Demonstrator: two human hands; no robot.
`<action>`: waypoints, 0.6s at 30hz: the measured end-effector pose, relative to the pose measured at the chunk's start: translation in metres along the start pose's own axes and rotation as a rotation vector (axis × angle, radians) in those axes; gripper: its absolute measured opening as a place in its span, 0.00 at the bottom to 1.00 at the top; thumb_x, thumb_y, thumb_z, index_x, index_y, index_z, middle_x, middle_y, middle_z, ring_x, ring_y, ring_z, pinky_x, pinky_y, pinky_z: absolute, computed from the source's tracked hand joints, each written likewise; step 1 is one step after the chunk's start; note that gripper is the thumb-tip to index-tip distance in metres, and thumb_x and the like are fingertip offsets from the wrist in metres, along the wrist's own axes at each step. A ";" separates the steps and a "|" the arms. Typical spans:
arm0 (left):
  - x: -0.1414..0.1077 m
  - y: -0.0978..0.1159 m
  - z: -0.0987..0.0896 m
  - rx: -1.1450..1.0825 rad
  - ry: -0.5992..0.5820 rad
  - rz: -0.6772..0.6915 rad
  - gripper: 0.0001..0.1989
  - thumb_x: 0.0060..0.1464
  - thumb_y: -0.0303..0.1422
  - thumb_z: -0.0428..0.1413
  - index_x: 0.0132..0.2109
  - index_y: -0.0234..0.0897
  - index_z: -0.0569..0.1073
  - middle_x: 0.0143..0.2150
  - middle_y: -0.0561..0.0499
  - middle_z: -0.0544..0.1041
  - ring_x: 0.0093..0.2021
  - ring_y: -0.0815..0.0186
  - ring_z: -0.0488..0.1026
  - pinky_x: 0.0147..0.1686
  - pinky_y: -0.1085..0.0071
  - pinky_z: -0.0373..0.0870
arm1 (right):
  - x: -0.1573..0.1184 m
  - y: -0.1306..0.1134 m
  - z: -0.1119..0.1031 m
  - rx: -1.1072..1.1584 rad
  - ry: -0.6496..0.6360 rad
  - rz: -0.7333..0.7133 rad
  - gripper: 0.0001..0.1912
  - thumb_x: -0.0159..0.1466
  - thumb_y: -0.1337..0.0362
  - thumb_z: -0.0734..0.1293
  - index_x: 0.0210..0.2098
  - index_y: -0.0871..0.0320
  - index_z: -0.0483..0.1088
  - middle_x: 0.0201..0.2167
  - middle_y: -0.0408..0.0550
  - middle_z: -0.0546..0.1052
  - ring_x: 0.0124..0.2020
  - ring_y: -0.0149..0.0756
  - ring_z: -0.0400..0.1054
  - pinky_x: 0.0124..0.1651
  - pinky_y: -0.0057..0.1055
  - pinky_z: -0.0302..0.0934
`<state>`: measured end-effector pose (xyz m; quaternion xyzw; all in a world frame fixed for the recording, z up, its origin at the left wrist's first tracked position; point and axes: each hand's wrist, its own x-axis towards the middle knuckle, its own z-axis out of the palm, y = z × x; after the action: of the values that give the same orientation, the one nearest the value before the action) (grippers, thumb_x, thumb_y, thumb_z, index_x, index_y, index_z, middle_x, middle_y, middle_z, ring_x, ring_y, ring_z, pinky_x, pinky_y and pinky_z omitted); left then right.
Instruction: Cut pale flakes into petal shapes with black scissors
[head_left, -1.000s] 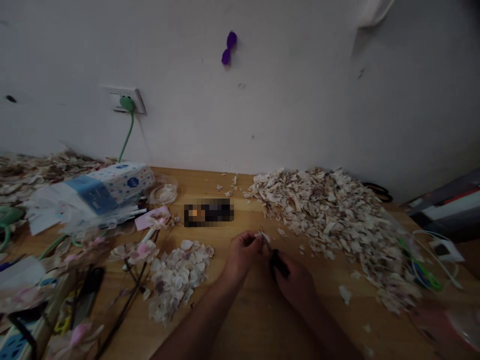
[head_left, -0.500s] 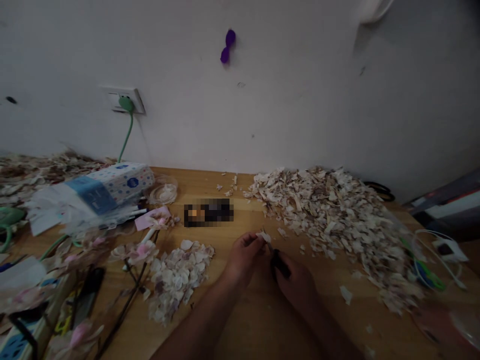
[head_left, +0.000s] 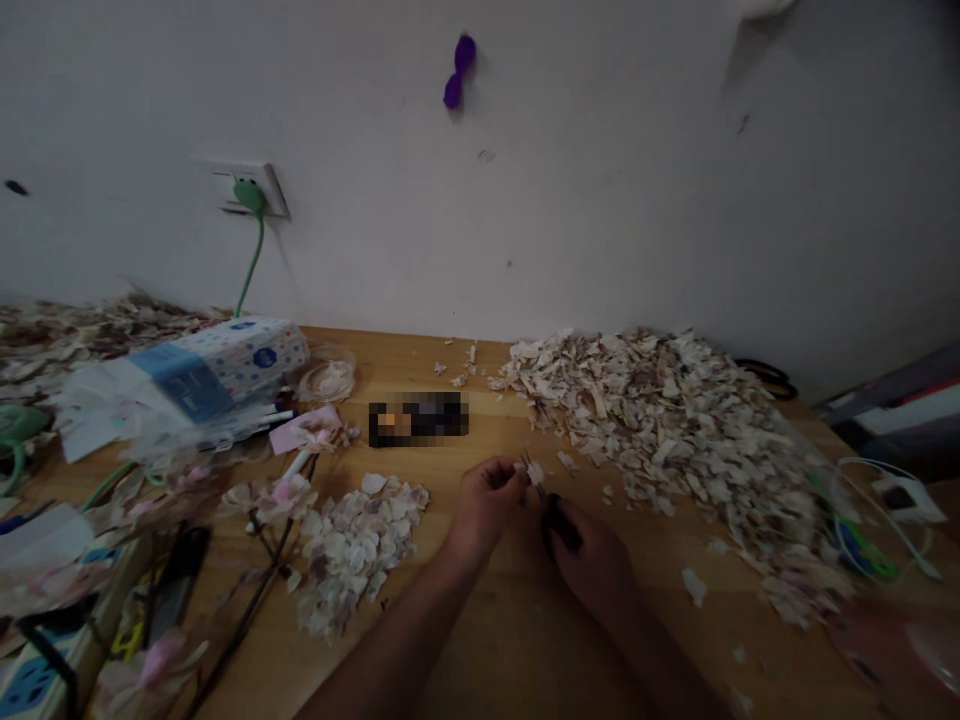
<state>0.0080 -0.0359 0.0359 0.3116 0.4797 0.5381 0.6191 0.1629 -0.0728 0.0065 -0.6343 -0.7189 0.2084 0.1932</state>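
My left hand [head_left: 484,500] pinches a small pale petal [head_left: 534,473] over the middle of the wooden table. Just to its right, my right hand [head_left: 592,555] is closed round the black handles of scissors [head_left: 561,525], whose blades point up and left at the petal. Left of my hands lies a small heap of pale, rounded petals [head_left: 364,550]. A much larger heap of dry petal pieces [head_left: 652,410] spreads over the right side of the table.
Pink artificial blossoms [head_left: 281,492] on dark stems, a tissue pack [head_left: 225,365] and a power strip [head_left: 34,680] crowd the left side. A blurred-out dark object [head_left: 420,418] lies behind my hands. At right is a white cable [head_left: 892,500].
The view has shifted slightly. The scissor blades now show a little apart around the petal, and my left hand has turned slightly.
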 end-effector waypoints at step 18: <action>0.001 0.008 -0.004 0.065 -0.025 -0.004 0.16 0.38 0.44 0.65 0.28 0.35 0.75 0.20 0.55 0.71 0.21 0.72 0.65 0.24 0.75 0.61 | 0.000 0.004 0.003 -0.046 -0.005 0.005 0.20 0.59 0.61 0.59 0.49 0.55 0.71 0.43 0.53 0.80 0.42 0.48 0.75 0.42 0.39 0.68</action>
<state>0.0013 -0.0339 0.0416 0.3371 0.4900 0.5169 0.6156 0.1648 -0.0725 0.0014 -0.6399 -0.7224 0.1938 0.1764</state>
